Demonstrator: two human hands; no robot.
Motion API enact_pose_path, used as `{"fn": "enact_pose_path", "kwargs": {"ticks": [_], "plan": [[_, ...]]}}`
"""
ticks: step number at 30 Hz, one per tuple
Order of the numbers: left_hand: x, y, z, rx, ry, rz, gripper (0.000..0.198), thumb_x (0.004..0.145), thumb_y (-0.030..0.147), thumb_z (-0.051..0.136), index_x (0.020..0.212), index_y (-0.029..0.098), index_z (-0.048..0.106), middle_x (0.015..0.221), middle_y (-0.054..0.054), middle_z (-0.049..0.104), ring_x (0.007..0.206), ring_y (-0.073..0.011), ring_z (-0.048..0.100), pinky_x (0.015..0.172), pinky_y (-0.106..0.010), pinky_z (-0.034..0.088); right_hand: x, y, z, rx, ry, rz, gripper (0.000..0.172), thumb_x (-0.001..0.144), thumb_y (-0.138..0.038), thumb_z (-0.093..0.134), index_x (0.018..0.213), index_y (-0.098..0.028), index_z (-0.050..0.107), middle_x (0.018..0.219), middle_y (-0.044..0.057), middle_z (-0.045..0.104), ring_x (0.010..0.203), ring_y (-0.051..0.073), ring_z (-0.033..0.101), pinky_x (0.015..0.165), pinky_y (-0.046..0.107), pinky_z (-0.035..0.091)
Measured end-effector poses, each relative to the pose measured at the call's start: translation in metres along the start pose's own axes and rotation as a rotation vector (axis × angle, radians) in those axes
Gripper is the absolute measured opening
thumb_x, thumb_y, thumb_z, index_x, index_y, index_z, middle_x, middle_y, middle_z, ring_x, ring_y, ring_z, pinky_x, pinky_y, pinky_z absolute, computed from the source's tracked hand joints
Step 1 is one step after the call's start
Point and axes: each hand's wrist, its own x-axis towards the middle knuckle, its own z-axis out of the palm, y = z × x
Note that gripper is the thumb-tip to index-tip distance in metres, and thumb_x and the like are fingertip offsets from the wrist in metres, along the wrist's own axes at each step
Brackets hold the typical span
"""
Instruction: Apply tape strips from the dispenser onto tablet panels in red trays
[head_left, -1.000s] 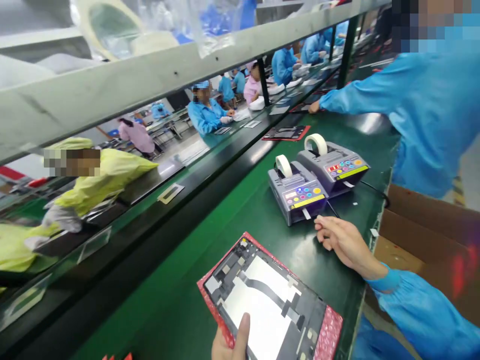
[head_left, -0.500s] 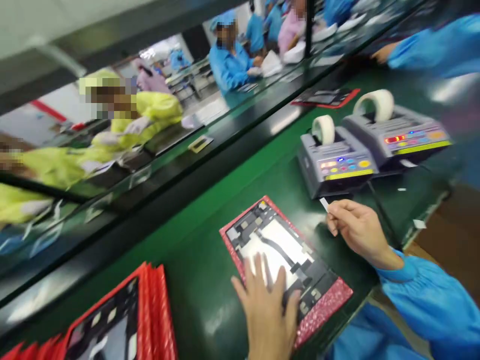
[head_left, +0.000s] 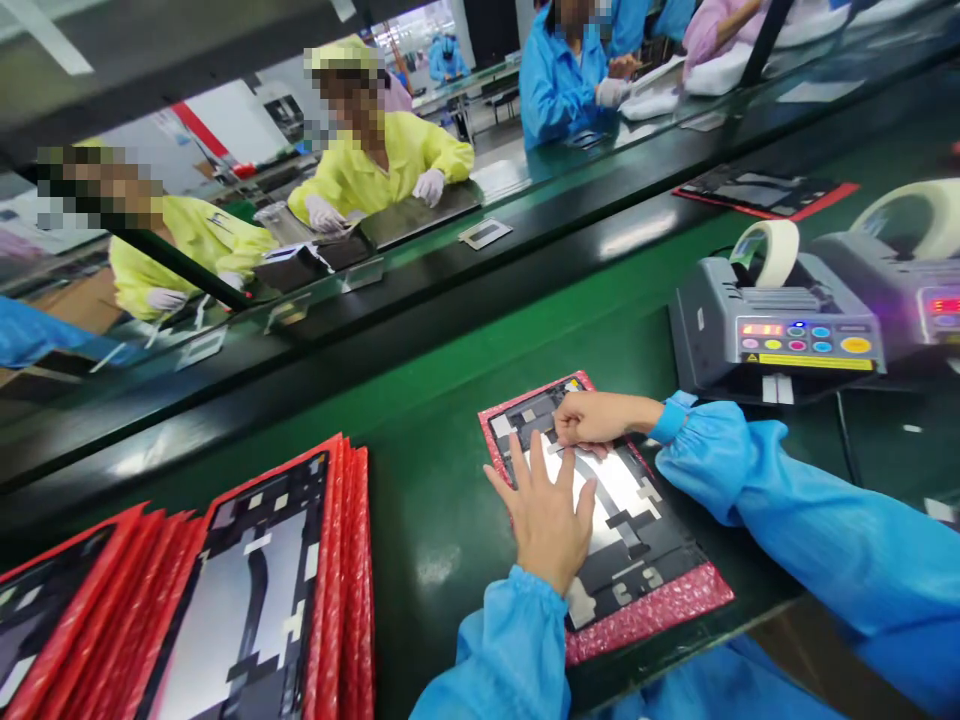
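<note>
Right hand point(head_left: 596, 418) onto panel point(head_left: 637, 530), (left hand point(head_left: 544, 515) too)

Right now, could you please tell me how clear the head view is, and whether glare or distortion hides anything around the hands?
In the head view, the left hand and right hand look sharp, with no clear motion blur. A pale glare patch sits on the green bench, away from both hands, and a bright streak crosses the dark rail. Wide-angle distortion bends the bench edges.
</note>
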Motion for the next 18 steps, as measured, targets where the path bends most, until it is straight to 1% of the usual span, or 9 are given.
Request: {"fn": "enact_pose_path", "kwargs": {"ticks": [3, 6, 8, 10, 13, 15, 17, 18], "plan": [[0.0, 0.001, -0.001, -0.002, -0.005, 0.008, 0.045, 0.087, 0.05, 0.037, 0.126, 0.031, 0.05, 0.143, -0.008, 0.033, 0.136, -0.036, 0.011, 0.1, -0.07, 0.014, 0.005, 0.0, 0.001, -0.027, 0.002, 0.036, 0.006, 0.07, -0.019, 0.054, 0.067, -0.015, 0.054, 0.046, -0.002, 0.055, 0.033, 0.01, 0.048, 0.037, 0.02, 0.038], [0.001, 0.0, -0.003, -0.001, -0.016, 0.03, 0.045, 0.088, 0.049, 0.036, 0.127, 0.03, 0.049, 0.144, -0.007, 0.032, 0.136, -0.0355, 0.01, 0.101, -0.07, 0.012, 0.006, 0.001, 0.003, -0.065, 0.023, 0.035, 0.008, 0.07, -0.019, 0.053, 0.063, -0.015, 0.053, 0.043, -0.002, 0.053, 0.034, 0.011, 0.049, 0.036, 0.019, 0.037], [0.002, 0.0, -0.003, 0.004, -0.023, 0.052, 0.045, 0.089, 0.047, 0.035, 0.128, 0.029, 0.048, 0.144, -0.005, 0.031, 0.136, -0.0348, 0.01, 0.101, -0.07, 0.01, 0.007, 0.002, 0.006, -0.109, 0.06, 0.028, 0.01, 0.07, -0.019, 0.052, 0.061, -0.015, 0.054, 0.042, -0.002, 0.052, 0.035, 0.011, 0.05, 0.035, 0.019, 0.036], [0.003, 0.0, -0.003, 0.002, -0.034, 0.08, 0.046, 0.089, 0.046, 0.034, 0.129, 0.027, 0.047, 0.144, -0.005, 0.033, 0.137, -0.0344, 0.01, 0.101, -0.07, 0.007, 0.009, 0.001, 0.009, -0.153, 0.108, 0.044, 0.009, 0.068, -0.019, 0.052, 0.061, -0.015, 0.056, 0.044, 0.0, 0.055, 0.036, 0.012, 0.052, 0.035, 0.02, 0.036], [0.003, -0.002, -0.001, -0.001, -0.058, 0.125, 0.047, 0.09, 0.045, 0.031, 0.131, 0.025, 0.045, 0.142, -0.005, 0.036, 0.137, -0.0332, 0.011, 0.101, -0.071, 0.002, 0.011, -0.001, 0.012, -0.202, 0.18, 0.107, 0.009, 0.066, -0.02, 0.054, 0.063, -0.014, 0.06, 0.051, 0.003, 0.06, 0.036, 0.013, 0.053, 0.033, 0.02, 0.036], [0.003, -0.005, -0.001, 0.004, -0.076, 0.15, 0.048, 0.091, 0.045, 0.03, 0.132, 0.024, 0.043, 0.141, -0.005, 0.038, 0.137, -0.0311, 0.013, 0.102, -0.069, -0.001, 0.009, 0.001, 0.011, -0.221, 0.216, 0.155, 0.009, 0.066, -0.021, 0.057, 0.062, -0.013, 0.061, 0.052, 0.005, 0.061, 0.035, 0.013, 0.053, 0.033, 0.02, 0.036], [0.005, -0.009, -0.002, 0.01, -0.093, 0.17, 0.048, 0.091, 0.045, 0.031, 0.132, 0.023, 0.042, 0.141, -0.005, 0.038, 0.137, -0.0287, 0.014, 0.104, -0.067, -0.001, 0.008, 0.006, 0.008, -0.17, 0.237, 0.152, 0.012, 0.066, -0.025, 0.061, 0.062, -0.013, 0.059, 0.049, 0.004, 0.06, 0.035, 0.013, 0.053, 0.033, 0.02, 0.037], [0.006, -0.012, -0.002, 0.011, -0.101, 0.182, 0.048, 0.091, 0.045, 0.031, 0.132, 0.024, 0.043, 0.141, -0.005, 0.038, 0.137, -0.0279, 0.015, 0.105, -0.066, -0.001, 0.007, 0.011, 0.007, -0.106, 0.254, 0.121, 0.016, 0.066, -0.028, 0.063, 0.064, -0.014, 0.058, 0.048, 0.003, 0.059, 0.035, 0.013, 0.053, 0.033, 0.02, 0.037]]}}
